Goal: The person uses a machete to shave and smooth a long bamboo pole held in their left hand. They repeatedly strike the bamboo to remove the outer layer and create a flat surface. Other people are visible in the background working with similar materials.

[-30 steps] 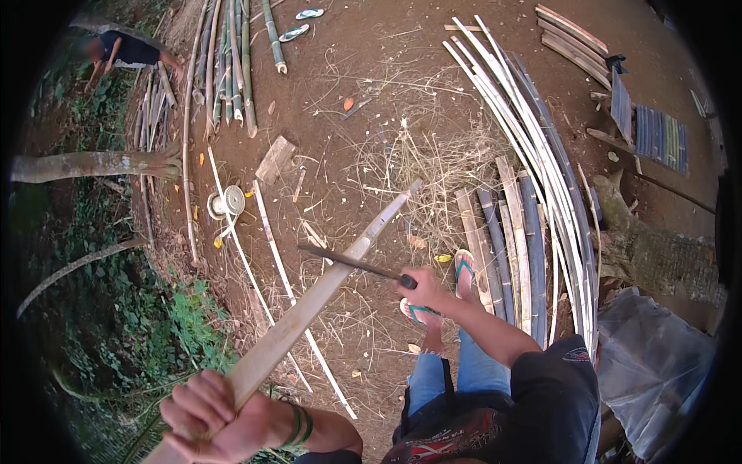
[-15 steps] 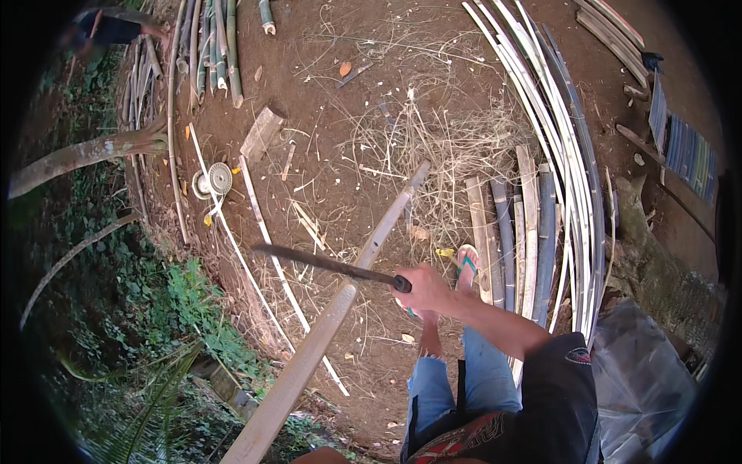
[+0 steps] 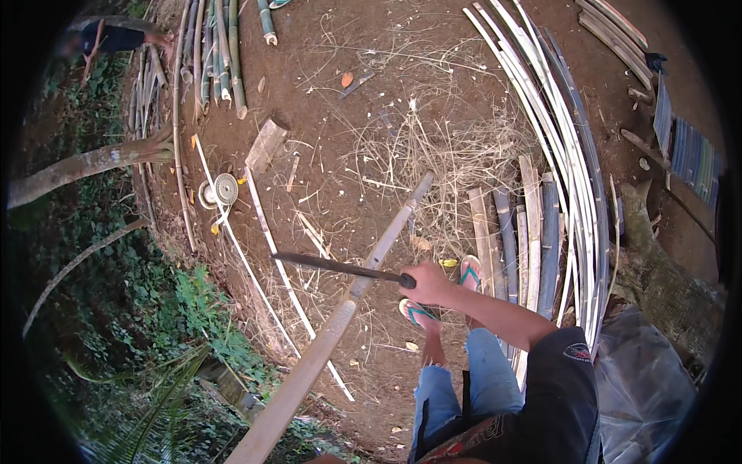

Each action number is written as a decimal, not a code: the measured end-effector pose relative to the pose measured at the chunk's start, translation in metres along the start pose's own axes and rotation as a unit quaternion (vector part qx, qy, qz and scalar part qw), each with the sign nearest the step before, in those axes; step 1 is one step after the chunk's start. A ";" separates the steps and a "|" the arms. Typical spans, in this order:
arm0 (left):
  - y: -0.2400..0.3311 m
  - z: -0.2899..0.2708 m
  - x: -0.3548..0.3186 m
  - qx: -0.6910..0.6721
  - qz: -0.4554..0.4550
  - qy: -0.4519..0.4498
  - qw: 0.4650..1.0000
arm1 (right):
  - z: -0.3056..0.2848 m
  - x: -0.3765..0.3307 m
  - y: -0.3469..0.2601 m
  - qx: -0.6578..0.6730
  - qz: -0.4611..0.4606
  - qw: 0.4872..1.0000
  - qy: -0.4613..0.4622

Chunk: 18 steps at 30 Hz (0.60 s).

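Note:
My right hand (image 3: 427, 284) grips a machete (image 3: 332, 265) by its dark handle, the long narrow blade pointing left. The blade crosses a long split bamboo piece (image 3: 313, 352), just beyond a node; whether it touches the bamboo I cannot tell. This piece runs from the lower edge up to the middle of the ground, its far end beside a heap of dry shavings (image 3: 440, 143). Only a sliver of skin shows at the lower edge on my left side; my left hand itself is out of sight.
Bamboo sections (image 3: 504, 232) and long pale strips (image 3: 568, 147) lie at the right. Green poles (image 3: 224, 54) lie at the far left, near another person (image 3: 116, 37). A short log (image 3: 268, 145), a ridged round object (image 3: 224, 188) and thin strips lie left of centre. Plants border the left.
My right hand has moved the machete slightly farther along the bamboo, away from the node. The view has shifted a little, and more of my left sandal shows.

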State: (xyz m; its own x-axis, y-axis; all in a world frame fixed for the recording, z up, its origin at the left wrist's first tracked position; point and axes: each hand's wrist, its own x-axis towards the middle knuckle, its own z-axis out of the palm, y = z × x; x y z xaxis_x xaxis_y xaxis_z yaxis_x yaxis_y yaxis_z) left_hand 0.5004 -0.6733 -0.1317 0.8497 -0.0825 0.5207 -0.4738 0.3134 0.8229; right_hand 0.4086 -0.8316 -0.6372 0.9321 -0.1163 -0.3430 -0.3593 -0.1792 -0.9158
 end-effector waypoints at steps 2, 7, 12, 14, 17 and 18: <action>0.001 0.003 -0.001 -0.043 0.008 -0.051 0.998 | -0.013 0.006 0.078 -0.053 0.039 0.996 0.061; -0.002 0.026 0.007 -0.032 -0.005 -0.009 0.999 | -0.050 -0.022 0.221 -0.064 0.579 0.772 0.257; -0.002 0.022 0.006 -0.025 0.004 0.032 0.999 | -0.073 -0.118 0.218 -0.071 0.508 0.837 0.191; -0.001 0.028 0.010 -0.019 0.010 0.058 0.998 | -0.083 -0.141 0.196 -0.062 0.489 0.860 0.132; -0.002 0.046 0.016 0.134 0.056 0.116 0.983 | -0.076 -0.157 0.197 -0.115 0.539 0.826 0.119; -0.005 0.059 0.015 0.111 0.072 0.132 0.982 | -0.075 -0.154 0.192 -0.135 0.560 0.811 0.101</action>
State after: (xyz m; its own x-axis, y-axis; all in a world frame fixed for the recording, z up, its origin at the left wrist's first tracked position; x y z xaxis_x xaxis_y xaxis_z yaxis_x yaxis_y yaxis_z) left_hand 0.5019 -0.7322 -0.1146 0.7869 0.2047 0.5821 -0.6071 0.0882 0.7897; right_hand 0.1929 -0.9212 -0.7451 -0.0026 -0.5064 -0.8623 -0.9979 -0.0545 0.0349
